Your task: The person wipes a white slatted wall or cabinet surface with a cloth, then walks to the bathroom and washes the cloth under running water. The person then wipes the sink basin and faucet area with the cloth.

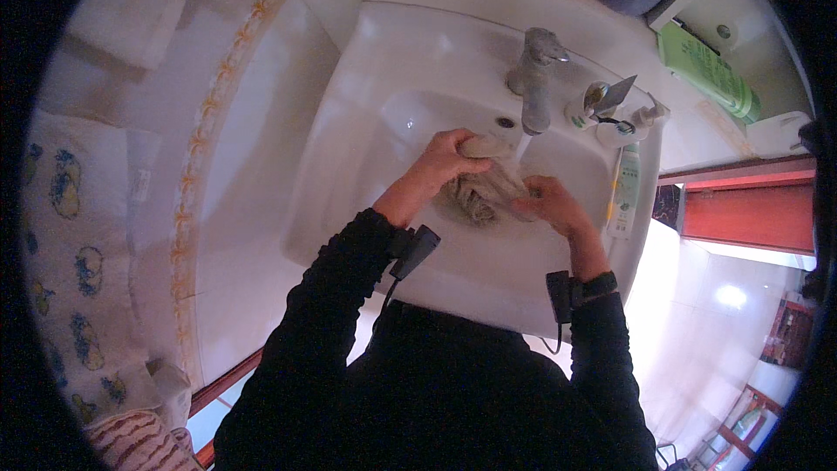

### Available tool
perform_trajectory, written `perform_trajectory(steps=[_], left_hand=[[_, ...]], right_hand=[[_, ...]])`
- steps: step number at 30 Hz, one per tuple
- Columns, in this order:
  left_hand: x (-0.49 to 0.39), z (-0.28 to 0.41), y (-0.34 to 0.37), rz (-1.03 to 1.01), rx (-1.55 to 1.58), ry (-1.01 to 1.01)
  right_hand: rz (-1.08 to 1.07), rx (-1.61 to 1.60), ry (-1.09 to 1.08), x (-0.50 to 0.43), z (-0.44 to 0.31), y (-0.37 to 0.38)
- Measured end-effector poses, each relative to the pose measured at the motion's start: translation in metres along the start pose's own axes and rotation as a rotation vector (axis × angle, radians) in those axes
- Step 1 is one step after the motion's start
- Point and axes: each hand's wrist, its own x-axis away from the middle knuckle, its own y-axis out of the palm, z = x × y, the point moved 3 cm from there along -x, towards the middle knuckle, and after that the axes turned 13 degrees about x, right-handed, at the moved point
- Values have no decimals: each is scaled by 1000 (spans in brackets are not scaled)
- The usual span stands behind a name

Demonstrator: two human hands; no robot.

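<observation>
A wet, pale grey-beige cloth (494, 183) is held between my two hands over the white washbasin (418, 275). My left hand (451, 158) grips its upper left end, where a pale rounded part shows; I cannot tell whether that is a fold of the cloth or another thing. My right hand (552, 201) pinches the cloth's right edge. Crumpled darker folds hang low between the hands, near the bottom of the bowl. Water runs from the metal faucet (536, 88) just behind the cloth.
On the basin's right rim stand a cup (580, 111) with toothbrushes, a pump bottle (628, 131) and an upright-lying tube (626, 193). A green tube (709, 72) lies in a white holder at the upper right. Patterned towels (85, 248) hang at the left wall.
</observation>
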Motion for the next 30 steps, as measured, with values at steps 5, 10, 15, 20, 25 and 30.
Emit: perform_trajectory(steps=[5,10,15,20,25,30], left_hand=[[3,-9,-14,193,546,12],[18,-27,83,-140,-202,310],[25,-39,99,127,-535,357],[-8,-15,68,404,-606,296],[-10,12,34,346,-580,413],[-12,2,31,43,-713,484]], right_hand=[[273,-815,18,5,12,-11],[335,-1493,-29,-19,-3,56],[353,-1244,-48,-6,-37,66],[477,-1218,314,-17,-52,65],[475,-796,165,-14,-46,29],[317,-990,8,-13,-56,15]])
